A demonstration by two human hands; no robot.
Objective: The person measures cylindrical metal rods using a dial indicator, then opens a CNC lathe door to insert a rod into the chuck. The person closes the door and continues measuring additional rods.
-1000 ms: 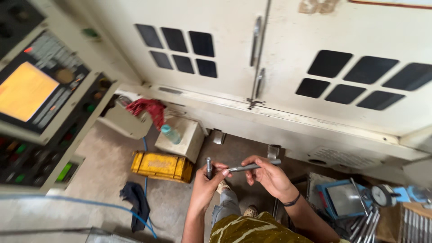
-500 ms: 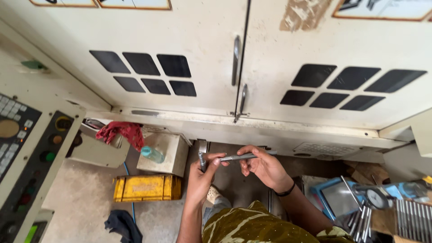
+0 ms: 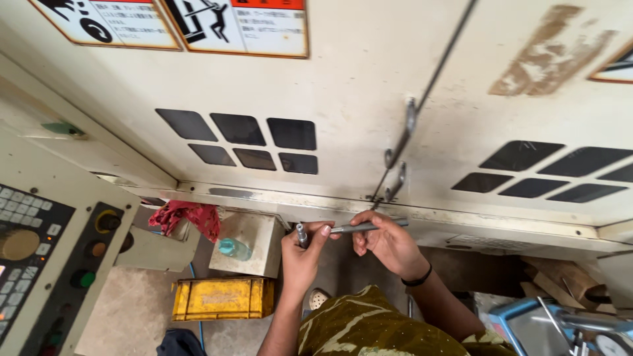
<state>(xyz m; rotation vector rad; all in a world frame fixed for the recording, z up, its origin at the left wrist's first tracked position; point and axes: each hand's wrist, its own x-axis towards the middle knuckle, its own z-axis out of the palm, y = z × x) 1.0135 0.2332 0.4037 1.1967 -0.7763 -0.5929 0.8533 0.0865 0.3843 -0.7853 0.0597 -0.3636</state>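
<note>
Rod (image 3: 361,227) up in both hands, slim and grey, lying level just below the machine doors (image 3: 369,86). Far left sits the control panel (image 3: 46,257) with its knobs; next a red rag (image 3: 188,217), a pale box (image 3: 254,240) with a teal bottle (image 3: 233,249), and a yellow crate (image 3: 221,298) on the floor. Now the left hand (image 3: 303,257): forearm rising from below, fingers wrapped around a short metal pin (image 3: 301,233) that stands upright out of the fist, thumb stretched to touch the rod's left end. Over to the right hand (image 3: 386,240): wrist with a black band, grip narrow, fingertips pinching the rod near its middle. Pin and rod look close but not joined; whether any fitting is done I cannot tell. Far right, a blue tray (image 3: 527,323) of tools.
</note>
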